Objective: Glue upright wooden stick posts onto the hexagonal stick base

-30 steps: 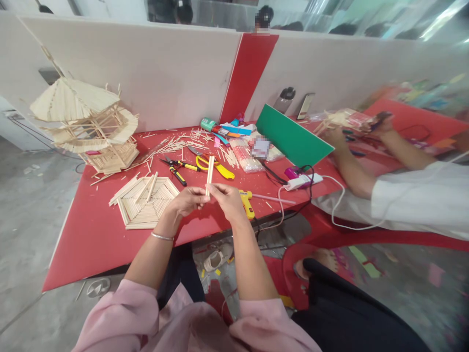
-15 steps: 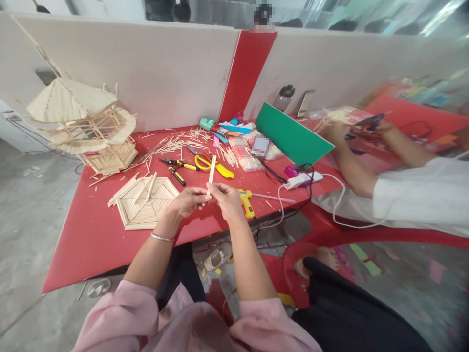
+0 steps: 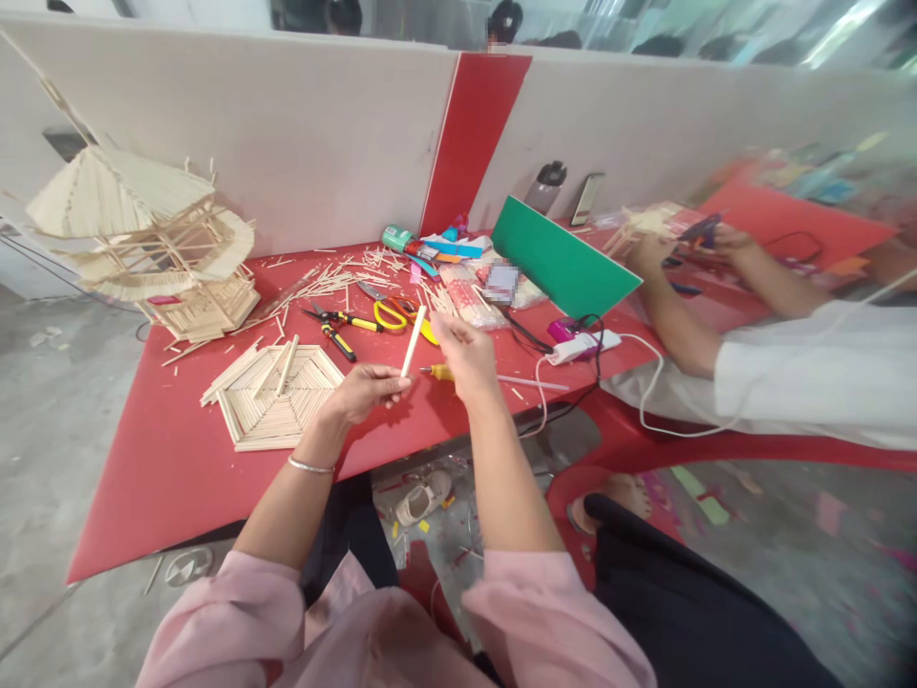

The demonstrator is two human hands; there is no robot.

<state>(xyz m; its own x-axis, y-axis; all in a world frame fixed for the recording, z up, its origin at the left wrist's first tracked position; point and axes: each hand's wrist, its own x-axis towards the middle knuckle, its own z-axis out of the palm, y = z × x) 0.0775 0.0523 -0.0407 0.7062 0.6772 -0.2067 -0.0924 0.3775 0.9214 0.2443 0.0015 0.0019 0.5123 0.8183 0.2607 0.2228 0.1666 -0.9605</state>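
We pinch a short pale wooden stick piece (image 3: 414,344), tilted slightly, between the thumb and fingers of our left hand (image 3: 367,392). Our right hand (image 3: 469,358) is just beside it, apart from the piece; we cannot tell whether it grips anything. A yellow glue gun (image 3: 442,373) shows partly behind that hand. Left of our left hand lies a polygonal stick panel (image 3: 311,399); beyond it are yellow-and-black cutters (image 3: 340,342).
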